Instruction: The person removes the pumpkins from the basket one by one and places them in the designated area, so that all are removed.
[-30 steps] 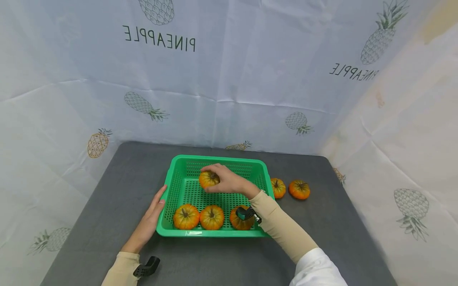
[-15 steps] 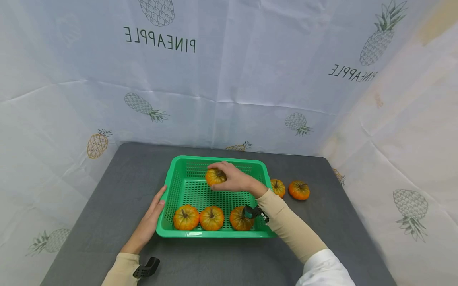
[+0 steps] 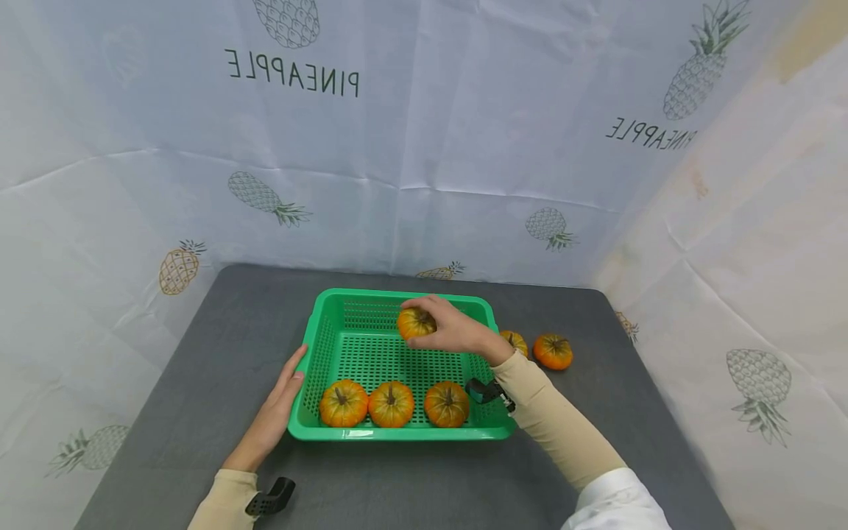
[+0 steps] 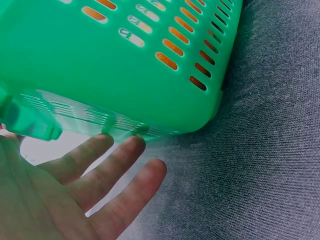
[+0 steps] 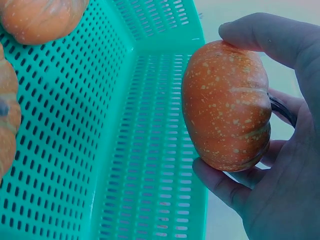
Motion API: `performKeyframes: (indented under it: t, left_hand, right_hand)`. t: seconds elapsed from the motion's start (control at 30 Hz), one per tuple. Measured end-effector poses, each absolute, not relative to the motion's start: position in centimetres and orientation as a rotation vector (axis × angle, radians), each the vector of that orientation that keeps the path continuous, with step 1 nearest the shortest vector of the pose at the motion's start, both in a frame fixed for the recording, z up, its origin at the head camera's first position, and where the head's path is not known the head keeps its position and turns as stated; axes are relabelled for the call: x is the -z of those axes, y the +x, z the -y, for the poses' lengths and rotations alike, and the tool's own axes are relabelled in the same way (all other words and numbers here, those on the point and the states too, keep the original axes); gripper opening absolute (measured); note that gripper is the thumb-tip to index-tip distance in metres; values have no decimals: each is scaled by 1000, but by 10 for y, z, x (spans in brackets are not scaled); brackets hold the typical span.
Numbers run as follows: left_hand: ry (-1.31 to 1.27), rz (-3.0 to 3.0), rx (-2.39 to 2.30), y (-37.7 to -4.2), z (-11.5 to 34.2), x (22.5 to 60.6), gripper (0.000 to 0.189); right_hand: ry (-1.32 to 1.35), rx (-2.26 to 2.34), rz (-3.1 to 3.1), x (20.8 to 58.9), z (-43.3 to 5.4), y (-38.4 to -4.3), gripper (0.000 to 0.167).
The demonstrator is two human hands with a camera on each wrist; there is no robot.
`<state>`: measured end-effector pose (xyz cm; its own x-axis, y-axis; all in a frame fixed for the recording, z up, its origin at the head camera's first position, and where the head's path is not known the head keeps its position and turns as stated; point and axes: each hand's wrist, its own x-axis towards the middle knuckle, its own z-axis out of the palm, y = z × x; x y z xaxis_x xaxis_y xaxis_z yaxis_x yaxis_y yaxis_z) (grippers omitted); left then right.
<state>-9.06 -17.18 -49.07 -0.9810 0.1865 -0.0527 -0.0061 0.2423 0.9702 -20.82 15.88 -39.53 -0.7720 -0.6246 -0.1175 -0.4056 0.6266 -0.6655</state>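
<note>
My right hand (image 3: 450,328) grips a small orange pumpkin (image 3: 415,323) above the back part of a green plastic basket (image 3: 397,433). In the right wrist view, fingers and thumb curl round the speckled pumpkin (image 5: 225,107), its dark stem towards the palm. Three more pumpkins stand in a row along the basket's near side: a left one (image 3: 344,403), a middle one (image 3: 391,404) and a right one (image 3: 447,404). My left hand (image 3: 274,412) rests at the basket's left side. Its fingers lie nearly straight by the slotted wall (image 4: 115,85) in the left wrist view.
Two other pumpkins sit on the dark grey table (image 3: 636,427) right of the basket: one (image 3: 514,341) partly behind my right forearm, one (image 3: 553,352) farther right. A pineapple-print cloth (image 3: 397,147) hangs behind and beside the table.
My right hand has carried its pumpkin to the right and slightly back over the basket. The near right pumpkin is now uncovered. The left hand and basket stay in place.
</note>
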Motion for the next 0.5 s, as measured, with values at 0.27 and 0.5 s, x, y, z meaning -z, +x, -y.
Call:
performKeyframes:
  t: [0.27,0.5]
  left_hand:
    - [166,-2346,-1829,-90,172,491,57]
    - [169,-2354,-1821,-90,173,491,57]
  right_hand:
    - [-794,939,-2528,389,-170,-209,64]
    - [-779,941,-2536,389,-176,-210,65]
